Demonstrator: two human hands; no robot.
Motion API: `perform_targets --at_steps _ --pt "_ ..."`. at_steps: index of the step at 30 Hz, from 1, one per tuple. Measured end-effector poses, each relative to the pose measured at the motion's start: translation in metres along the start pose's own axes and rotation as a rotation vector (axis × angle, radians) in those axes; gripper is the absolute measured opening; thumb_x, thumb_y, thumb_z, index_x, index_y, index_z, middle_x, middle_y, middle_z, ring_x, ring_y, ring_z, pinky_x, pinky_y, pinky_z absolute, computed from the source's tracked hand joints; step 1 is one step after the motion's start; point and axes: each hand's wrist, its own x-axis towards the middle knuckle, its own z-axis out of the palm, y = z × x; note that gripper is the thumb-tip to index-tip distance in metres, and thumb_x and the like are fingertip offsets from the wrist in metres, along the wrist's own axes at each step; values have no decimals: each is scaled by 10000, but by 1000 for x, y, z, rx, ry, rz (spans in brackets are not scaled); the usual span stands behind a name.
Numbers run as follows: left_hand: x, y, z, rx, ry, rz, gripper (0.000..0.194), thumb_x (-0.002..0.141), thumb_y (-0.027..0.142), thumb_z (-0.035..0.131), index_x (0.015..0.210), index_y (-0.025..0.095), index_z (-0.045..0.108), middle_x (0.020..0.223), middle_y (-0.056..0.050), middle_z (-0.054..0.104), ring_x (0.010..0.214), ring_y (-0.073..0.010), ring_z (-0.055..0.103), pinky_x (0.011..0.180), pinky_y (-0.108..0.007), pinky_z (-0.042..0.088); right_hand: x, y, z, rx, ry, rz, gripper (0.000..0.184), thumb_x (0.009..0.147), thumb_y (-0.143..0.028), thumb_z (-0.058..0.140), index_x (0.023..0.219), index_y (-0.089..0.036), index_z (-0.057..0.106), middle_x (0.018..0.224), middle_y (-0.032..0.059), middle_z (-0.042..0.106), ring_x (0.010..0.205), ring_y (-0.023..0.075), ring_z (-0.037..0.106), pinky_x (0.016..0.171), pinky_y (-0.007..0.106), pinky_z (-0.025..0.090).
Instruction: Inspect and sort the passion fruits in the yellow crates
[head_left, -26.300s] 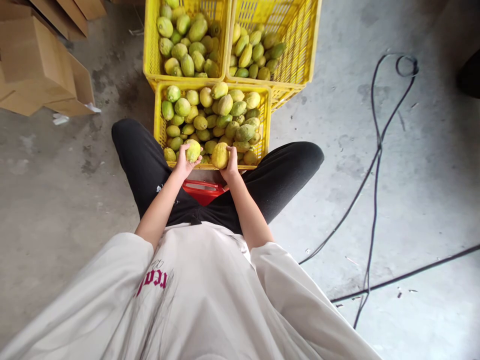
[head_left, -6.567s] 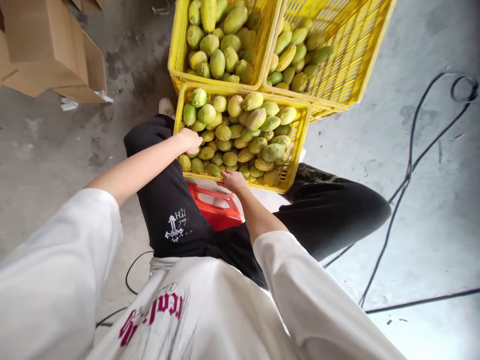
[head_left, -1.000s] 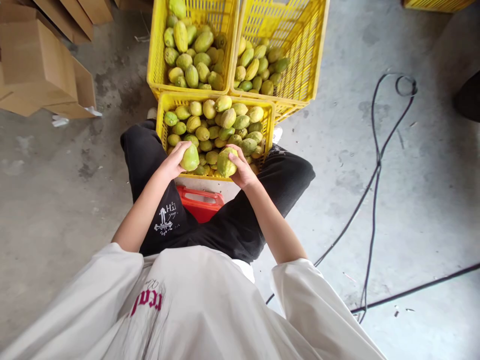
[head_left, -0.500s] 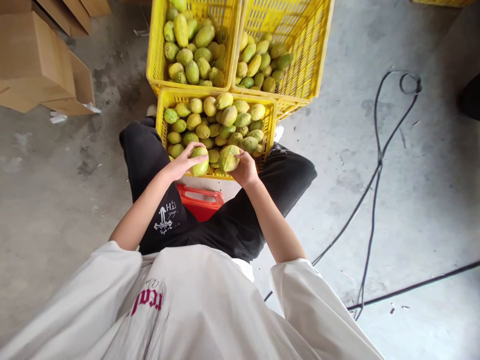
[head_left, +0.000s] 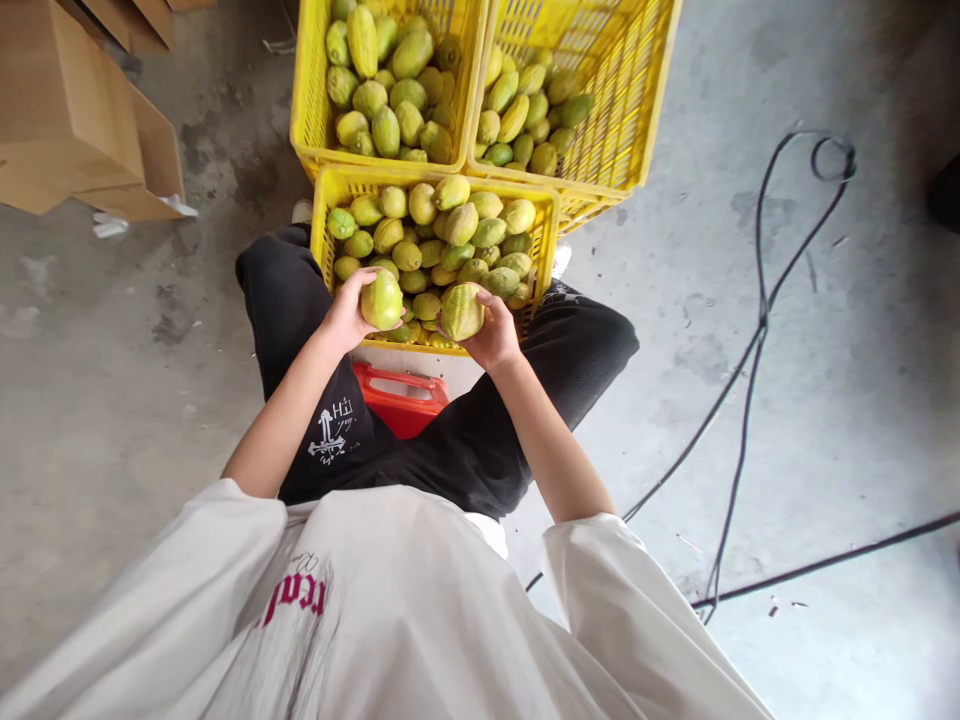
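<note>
My left hand (head_left: 349, 314) is closed around a smooth yellow-green papaya (head_left: 382, 300). In my right hand (head_left: 495, 335) is a second papaya (head_left: 460, 312), ribbed and mottled yellow-green, gripped from its right side. The two fruits are apart, held over the front part of a yellow plastic crate (head_left: 550, 235) between my knees. More papayas (head_left: 460, 224) lie heaped inside that crate, green to yellow. My hands and the held fruits hide some of those at the front.
Two more yellow crates, a left one (head_left: 304, 110) and a right one (head_left: 651, 110), stand beyond, both with papayas inside. A red plastic object with a handle (head_left: 405, 408) is between my legs. Cardboard boxes (head_left: 82, 110) stand left; black cable (head_left: 763, 300) lies on the floor at right.
At 6.6 s ago my left hand was in the crate and my right at its rim; both now hold papayas. Since half a second ago, the left papaya has turned and moved left, away from the other.
</note>
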Motion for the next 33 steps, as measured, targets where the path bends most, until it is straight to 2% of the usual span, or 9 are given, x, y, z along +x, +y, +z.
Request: perform_targets --at_steps 4,9,13,15,18,21,24,29,33 --pt "3 0 -1 -44 6 21 258 934 426 824 1120 268 739 996 -54 823 1096 -352 889 856 -417 749 0 -1 2 20 -2 -49 407 798 -483 839 1155 -347 697 1155 5 820 1349 374 785 1024 528 756" --pt "0 -2 1 13 59 26 276 936 397 930 1077 232 760 1027 -43 808 1018 -262 847 813 -324 713 3 1 6 -3 -23 -44 433 811 -503 875 1176 -341 710 1206 19 843 1415 369 770 1047 487 745" --pt "-1 -3 1 11 60 5 275 914 351 982 989 217 754 956 -21 771 933 -214 810 819 -302 718 2 1 6 18 29 -26 522 789 -614 944 1153 -328 702 1111 26 831 1348 371 788 1014 483 753" --pt "0 -3 0 -3 65 -9 332 872 359 1027 980 220 745 936 -19 759 918 -226 819 873 -347 742 1 0 4 30 51 -18 533 765 -600 973 1125 -328 688 1057 24 810 1305 376 796 1011 515 759" --pt "2 -2 -1 -24 62 -23 390 844 422 1040 1004 229 741 963 -61 783 1012 -299 856 937 -416 755 0 -1 0 37 41 0 510 788 -566 982 1112 -328 668 1053 30 800 1311 387 803 1058 574 757" --pt "2 2 -1 -19 37 -25 407 875 533 958 1062 239 748 1008 -117 824 1153 -390 865 947 -470 758 1 0 0 40 17 28 514 820 -607 983 1112 -323 671 1077 44 815 1334 402 815 1056 587 765" --pt "0 5 -2 -12 15 -36 464 898 611 881 1154 245 757 1047 -137 852 1177 -434 865 914 -522 766 1 0 2 62 -35 31 521 866 -701 925 1117 -315 680 1117 70 849 1363 424 816 1029 597 776" --pt "1 4 -4 -55 25 -61 432 938 582 869 1166 239 740 1030 -117 840 1171 -428 874 944 -540 769 -1 -4 7 111 -98 13 527 888 -721 817 1151 -282 692 1208 131 876 1419 478 785 1038 676 765" --pt "2 2 -4 -38 -17 -33 446 940 557 930 1172 230 735 1025 -83 823 1170 -397 892 973 -492 761 -3 -7 10 115 -75 -17 499 896 -687 821 1157 -284 687 1172 117 865 1424 464 780 1064 651 758"
